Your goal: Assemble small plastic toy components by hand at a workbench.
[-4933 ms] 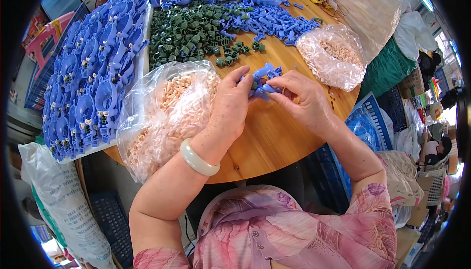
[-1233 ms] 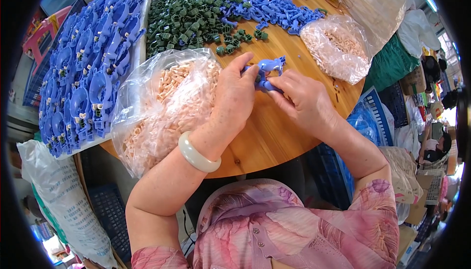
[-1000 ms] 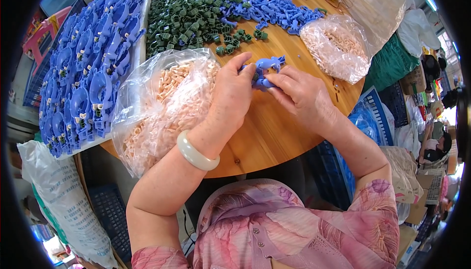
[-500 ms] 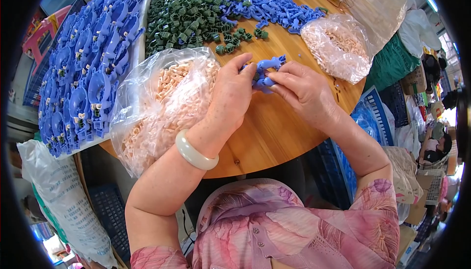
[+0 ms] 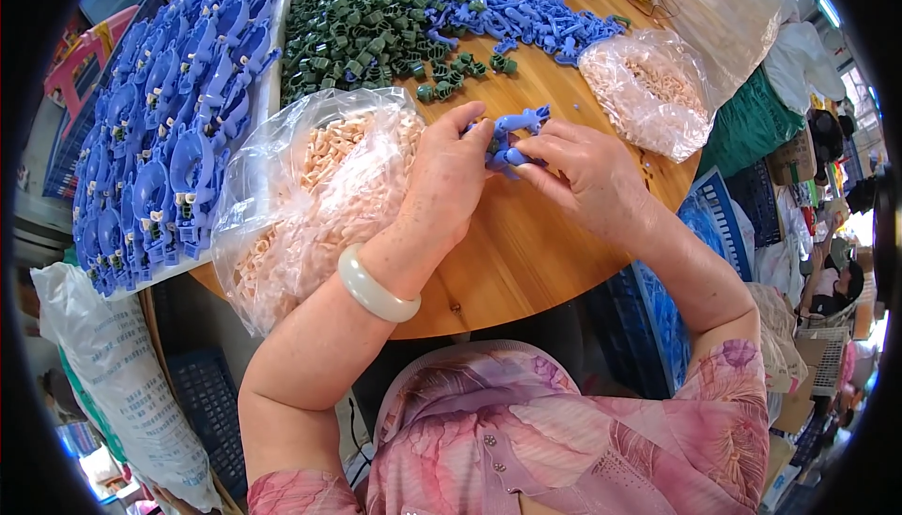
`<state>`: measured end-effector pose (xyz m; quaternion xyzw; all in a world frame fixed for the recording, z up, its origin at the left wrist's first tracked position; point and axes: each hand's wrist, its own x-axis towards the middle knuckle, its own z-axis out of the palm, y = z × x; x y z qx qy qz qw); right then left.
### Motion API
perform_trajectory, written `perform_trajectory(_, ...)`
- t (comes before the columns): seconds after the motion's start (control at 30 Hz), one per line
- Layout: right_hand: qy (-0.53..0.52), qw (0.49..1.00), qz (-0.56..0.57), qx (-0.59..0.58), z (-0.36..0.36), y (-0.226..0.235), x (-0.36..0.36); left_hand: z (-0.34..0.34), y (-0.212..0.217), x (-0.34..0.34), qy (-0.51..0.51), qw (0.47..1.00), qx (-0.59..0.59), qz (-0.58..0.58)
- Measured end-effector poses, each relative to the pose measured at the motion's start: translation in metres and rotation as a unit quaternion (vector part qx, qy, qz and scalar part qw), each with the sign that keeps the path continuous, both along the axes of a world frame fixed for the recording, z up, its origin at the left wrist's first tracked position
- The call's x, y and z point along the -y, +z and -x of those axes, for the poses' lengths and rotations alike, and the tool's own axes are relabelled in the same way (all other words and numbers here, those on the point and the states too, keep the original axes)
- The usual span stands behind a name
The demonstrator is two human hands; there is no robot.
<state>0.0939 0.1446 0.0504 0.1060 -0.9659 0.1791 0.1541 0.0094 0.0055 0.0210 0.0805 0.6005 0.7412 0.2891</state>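
Two hands (image 5: pixel 443 172) (image 5: pixel 601 181) grip a blue plastic piece (image 5: pixel 519 123), their fingers (image 5: pixel 545 149) partly hiding it.

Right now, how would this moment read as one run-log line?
left hand: holding blue plastic piece | right hand: pinching same piece | near left hand: clear bag of peach parts | beyond hands: dark green parts

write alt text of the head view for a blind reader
Two bare hands hold a blue plastic piece over a wooden table. Nearby are clear bags of peach parts, green pieces, loose blue pieces and a tray of blue assemblies.
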Motion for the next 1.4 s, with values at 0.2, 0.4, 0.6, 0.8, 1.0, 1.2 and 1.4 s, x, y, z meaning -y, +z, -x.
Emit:
perform_trajectory(0.2, -0.064, 0.973, 0.208, 0.071, -0.004, 0.006, 0.0, 0.002, -0.005, -0.003, 0.0, 0.998, 0.048, -0.049)
perform_trajectory(0.4, -0.042, 0.978, 0.197, 0.052, -0.009, 0.007, -0.01, 0.004, -0.006, -0.003, -0.038, 0.991, 0.074, -0.109)
perform_trajectory(0.6, -0.057, 0.968, 0.229, 0.089, -0.024, 0.012, 0.002, 0.003, -0.004, 0.0, -0.053, 0.985, 0.04, -0.157)
perform_trajectory(0.8, -0.044, 0.977, 0.202, 0.058, -0.024, 0.009, 0.004, 0.002, -0.002, -0.001, -0.065, 0.984, 0.026, -0.164)
perform_trajectory(1.0, -0.033, 0.985, 0.166, 0.041, -0.023, 0.005, 0.007, 0.0, -0.003, 0.0, -0.061, 0.988, -0.027, -0.142)
perform_trajectory(1.2, -0.052, 0.956, 0.265, 0.119, -0.024, 0.001, 0.004, -0.006, 0.003, 0.0, -0.047, 0.993, -0.064, -0.09)
perform_trajectory(1.4, -0.005, 0.953, 0.277, 0.122, -0.029, -0.009, -0.001, -0.004, 0.009, 0.0, -0.046, 0.993, 0.011, -0.109)
